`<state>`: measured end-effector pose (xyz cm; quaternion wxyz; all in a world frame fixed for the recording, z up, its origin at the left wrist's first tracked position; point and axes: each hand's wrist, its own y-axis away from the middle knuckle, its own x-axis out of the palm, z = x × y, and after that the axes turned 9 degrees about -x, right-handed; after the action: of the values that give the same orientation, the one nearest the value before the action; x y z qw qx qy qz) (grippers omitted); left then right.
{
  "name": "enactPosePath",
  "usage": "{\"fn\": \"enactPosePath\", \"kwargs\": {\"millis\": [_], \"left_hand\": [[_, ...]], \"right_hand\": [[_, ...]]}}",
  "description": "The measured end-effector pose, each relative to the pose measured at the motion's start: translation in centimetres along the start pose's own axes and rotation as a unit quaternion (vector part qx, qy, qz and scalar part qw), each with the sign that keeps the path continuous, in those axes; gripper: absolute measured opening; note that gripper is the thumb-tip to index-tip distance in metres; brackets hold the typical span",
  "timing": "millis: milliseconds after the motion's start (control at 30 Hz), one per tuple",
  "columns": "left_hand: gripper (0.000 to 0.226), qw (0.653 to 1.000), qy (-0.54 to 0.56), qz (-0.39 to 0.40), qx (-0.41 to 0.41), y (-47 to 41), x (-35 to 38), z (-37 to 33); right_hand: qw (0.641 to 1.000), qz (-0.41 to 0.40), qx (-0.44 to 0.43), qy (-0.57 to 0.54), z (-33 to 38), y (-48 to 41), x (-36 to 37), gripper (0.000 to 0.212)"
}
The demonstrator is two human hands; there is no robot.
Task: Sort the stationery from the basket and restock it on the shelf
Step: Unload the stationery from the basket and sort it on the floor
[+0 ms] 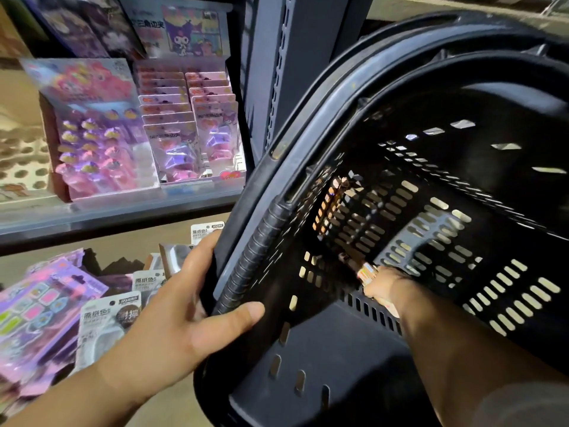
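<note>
A black slotted plastic basket (446,229) is tipped on its side toward me, filling the right half of the view. My left hand (191,300) grips its rim and ribbed handle at the lower left. My right hand (380,286) reaches deep inside the basket and pinches a small orange and white packet (366,272) near the basket's bottom corner. The fingers of that hand are mostly hidden behind the packet and wrist.
A shelf (123,217) at the left holds pink and purple carded clips (191,140) in clear display trays. Below it lie loose pink sticker packs (40,306) and white correction-tape packs (107,318). A dark shelf upright (271,72) stands behind the basket.
</note>
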<state>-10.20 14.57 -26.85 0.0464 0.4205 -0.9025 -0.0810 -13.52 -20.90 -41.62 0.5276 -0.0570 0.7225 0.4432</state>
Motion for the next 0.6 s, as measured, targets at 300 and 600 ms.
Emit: {"fn": "enactPosePath", "kwargs": {"millis": [300,600], "left_hand": [[0.063,1.000,0.019,-0.004,0.013,0.0,0.3,0.1],[0.068,1.000,0.016,0.003,0.007,0.1,0.2,0.2]], "right_hand": [[0.999,0.017,-0.014,-0.038,0.3,0.1,0.0,0.055],[0.993,-0.006,-0.022,-0.119,2.1,0.3,-0.3,0.052]]}}
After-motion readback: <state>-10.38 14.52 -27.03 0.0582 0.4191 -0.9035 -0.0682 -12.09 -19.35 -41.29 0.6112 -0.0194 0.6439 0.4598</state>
